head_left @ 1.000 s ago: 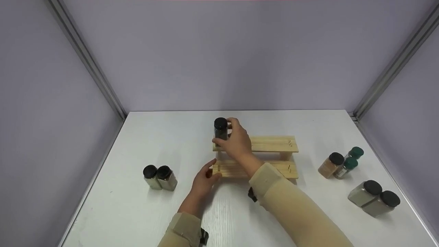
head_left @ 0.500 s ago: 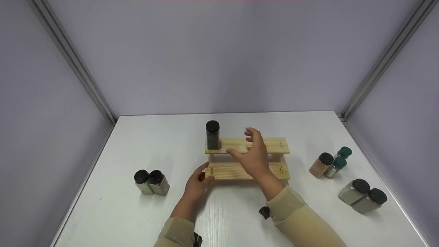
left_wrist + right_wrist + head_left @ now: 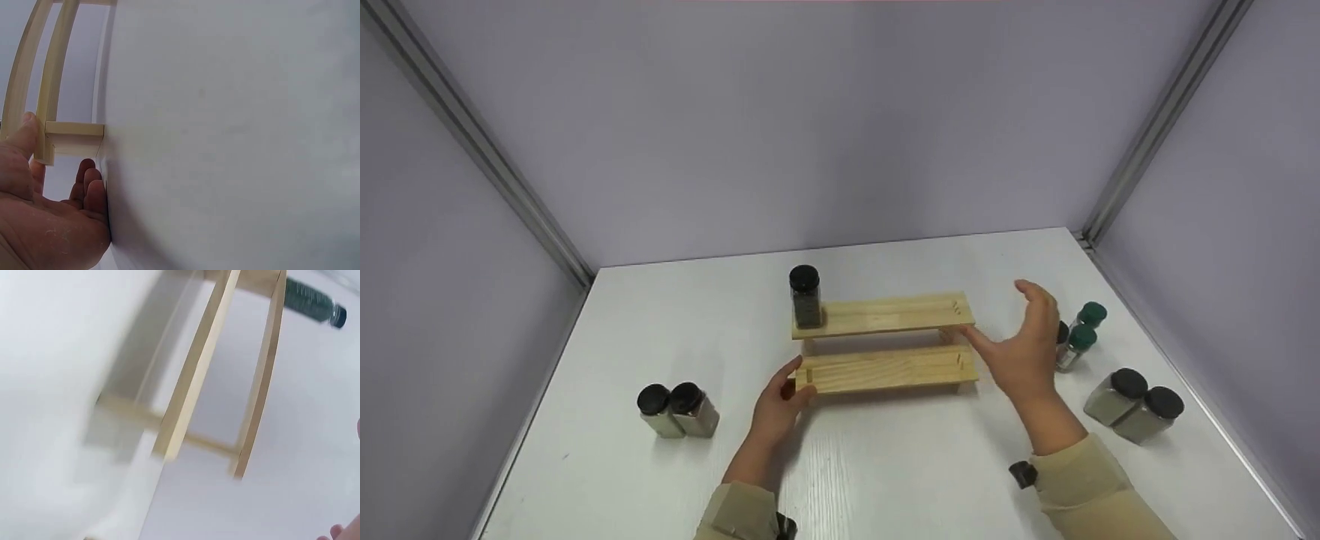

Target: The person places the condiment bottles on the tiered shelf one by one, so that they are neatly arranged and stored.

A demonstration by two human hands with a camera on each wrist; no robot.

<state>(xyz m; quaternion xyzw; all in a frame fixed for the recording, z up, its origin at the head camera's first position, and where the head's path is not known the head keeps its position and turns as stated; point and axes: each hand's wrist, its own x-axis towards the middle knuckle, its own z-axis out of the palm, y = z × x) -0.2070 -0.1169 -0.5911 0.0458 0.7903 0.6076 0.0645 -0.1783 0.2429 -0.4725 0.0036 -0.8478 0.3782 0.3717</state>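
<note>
Okay, two-tier wooden rack (image 3: 889, 316) sits mid-desk (image 3: 900, 465); dark-filled, black-capped spice jar (image 3: 807, 307) stands upright on its upper tier, 10 o'clock from rack centre. Left hand (image 3: 778, 409) at 8 o'clock, thumb and finger pinching the lower tier's end. Right hand (image 3: 1024, 361) at 3 o'clock, fingers spread, nothing in it; can't tell if the thumb touches the rack. Nearer green-capped jar (image 3: 1082, 337) just beyond it. Handling guess: rack light, stiff, may skid, so brace an end. Jars rigid, smooth, maybe slippery, breakable if glass; grip round the body, below the cap.
</note>
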